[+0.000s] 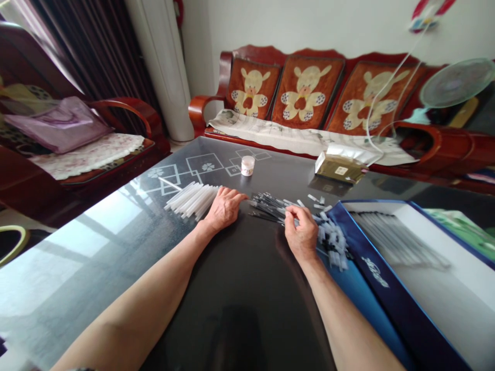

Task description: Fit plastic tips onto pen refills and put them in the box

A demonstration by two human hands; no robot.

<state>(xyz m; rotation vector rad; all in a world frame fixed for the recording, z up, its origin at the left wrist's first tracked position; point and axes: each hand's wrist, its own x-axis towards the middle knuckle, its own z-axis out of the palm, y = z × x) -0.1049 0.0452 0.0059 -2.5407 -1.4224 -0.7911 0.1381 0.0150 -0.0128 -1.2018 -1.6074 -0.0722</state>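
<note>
My left hand (225, 207) is palm down on the dark table, at the right end of a pile of white translucent tubes (191, 200). Its fingers reach out to the right, and their undersides are hidden. My right hand (301, 231) is closed, thumb against the curled fingers, by a bundle of thin dark rods (268, 205) resembling pen refills. Whatever it pinches is too small to make out. Just right of that hand lies a heap of small clear caps (333, 239), some with dark parts.
A blue open box (373, 278) at the right holds a row of slim clear pen-like sticks (398, 237). Farther back stand a small white cup (248, 166) and a tissue box (340, 166). Beyond the glossy table (232, 288) are a wooden sofa (209, 105) and a fan (456, 82).
</note>
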